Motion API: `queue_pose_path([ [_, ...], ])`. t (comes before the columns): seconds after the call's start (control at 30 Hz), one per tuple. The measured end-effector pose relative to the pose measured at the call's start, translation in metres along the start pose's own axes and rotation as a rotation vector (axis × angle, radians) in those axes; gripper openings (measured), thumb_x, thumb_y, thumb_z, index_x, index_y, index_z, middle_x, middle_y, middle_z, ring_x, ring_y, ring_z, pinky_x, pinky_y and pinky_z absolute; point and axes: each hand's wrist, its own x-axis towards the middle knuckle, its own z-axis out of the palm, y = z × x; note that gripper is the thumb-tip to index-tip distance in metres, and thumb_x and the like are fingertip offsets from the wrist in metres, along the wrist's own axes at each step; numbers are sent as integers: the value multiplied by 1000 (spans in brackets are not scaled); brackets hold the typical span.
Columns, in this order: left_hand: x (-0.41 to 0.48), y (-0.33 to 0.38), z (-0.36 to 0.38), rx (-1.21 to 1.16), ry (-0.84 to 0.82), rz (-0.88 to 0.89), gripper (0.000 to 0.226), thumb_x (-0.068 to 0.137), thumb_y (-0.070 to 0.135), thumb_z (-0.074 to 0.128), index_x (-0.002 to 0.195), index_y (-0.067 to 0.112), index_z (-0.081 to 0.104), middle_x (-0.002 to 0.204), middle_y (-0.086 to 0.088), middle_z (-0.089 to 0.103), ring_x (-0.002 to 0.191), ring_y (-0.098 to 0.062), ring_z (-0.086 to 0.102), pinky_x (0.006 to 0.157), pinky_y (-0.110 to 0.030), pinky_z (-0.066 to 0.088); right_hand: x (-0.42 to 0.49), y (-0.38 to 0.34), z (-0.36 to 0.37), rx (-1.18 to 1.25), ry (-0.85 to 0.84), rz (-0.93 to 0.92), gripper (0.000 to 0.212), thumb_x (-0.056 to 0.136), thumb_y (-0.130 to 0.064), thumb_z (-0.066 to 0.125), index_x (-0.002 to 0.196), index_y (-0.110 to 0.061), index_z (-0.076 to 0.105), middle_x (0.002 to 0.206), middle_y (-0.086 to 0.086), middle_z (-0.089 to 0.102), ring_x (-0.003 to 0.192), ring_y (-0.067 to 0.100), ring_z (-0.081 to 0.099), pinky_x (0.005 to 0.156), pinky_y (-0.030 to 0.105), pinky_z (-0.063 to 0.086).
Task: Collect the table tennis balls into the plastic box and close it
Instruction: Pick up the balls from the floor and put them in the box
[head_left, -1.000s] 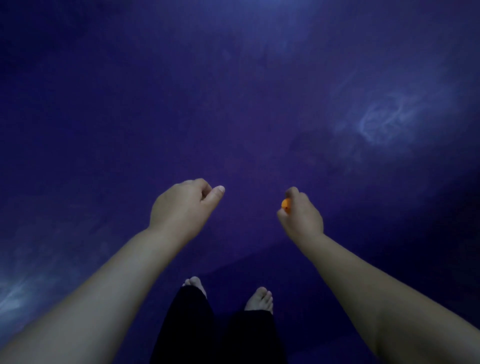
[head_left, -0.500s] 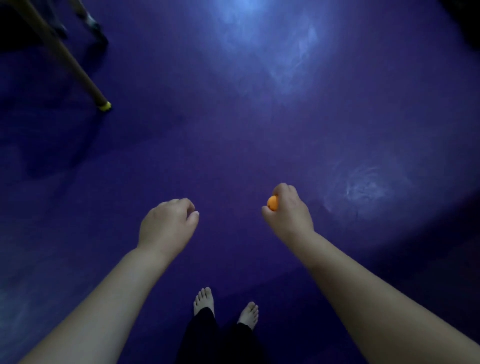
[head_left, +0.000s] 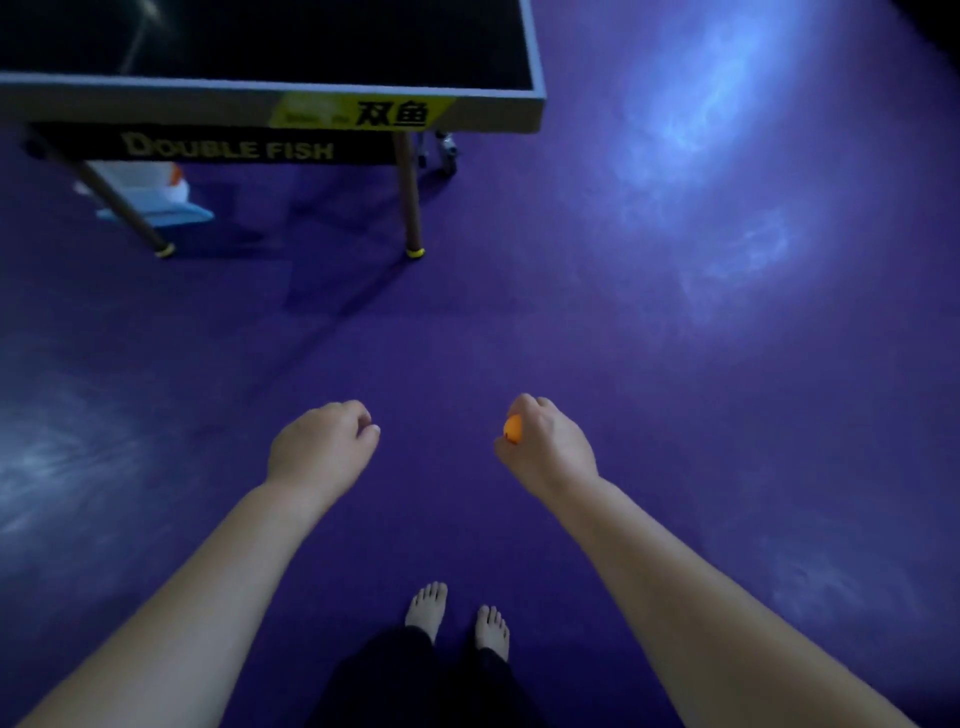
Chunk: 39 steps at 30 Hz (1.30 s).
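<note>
My right hand (head_left: 550, 449) is clamped round one orange ball (head_left: 512, 429), at 1 o'clock from my feet (head_left: 428, 610); only part of the ball shows past my fingers. My left hand (head_left: 322, 449), at 11 o'clock, is curled closed with its palm turned away and nothing showing in it. Far off at 11 o'clock the table (head_left: 363, 111) is cut off by the frame. A pale object (head_left: 150, 195) beneath it is blurred and half behind a leg (head_left: 124, 210).
</note>
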Motion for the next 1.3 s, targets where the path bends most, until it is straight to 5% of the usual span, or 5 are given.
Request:
queue_pose_path([
  [0.2, -69, -47, -13, -102, 80, -243, 23, 93, 35, 48, 104, 20, 62, 100, 5, 65, 80, -13, 52, 65, -28, 36, -10, -50, 1, -87, -98, -216, 24, 85, -27, 56, 105, -16, 50, 94, -3, 47, 75, 22, 50, 48, 25, 28],
  [0.5, -149, -163, -39, -216, 161, -555, 24, 93, 37, 48, 106, 21, 62, 95, 7, 66, 80, -12, 59, 64, -28, 44, -22, -192, 54, -257, -248, -569, 22, 84, -30, 59, 100, -17, 51, 94, -3, 50, 75, 20, 52, 49, 24, 32],
  [0.93, -199, -423, -143, -139, 361, -753, 22, 93, 32, 49, 100, 19, 64, 91, 6, 67, 80, -15, 60, 59, -25, 37, -50, -484, 171, -407, -286, -868, 21, 85, -31, 56, 100, -17, 51, 97, -3, 52, 77, 18, 54, 58, 28, 40],
  [1.3, -98, -562, -214, -171, 401, -746, 22, 92, 34, 49, 101, 21, 63, 96, 6, 66, 80, -14, 56, 62, -26, 36, 32, -647, 208, -444, -270, -883, 23, 85, -32, 57, 101, -17, 52, 102, 0, 55, 79, 18, 54, 61, 30, 43],
])
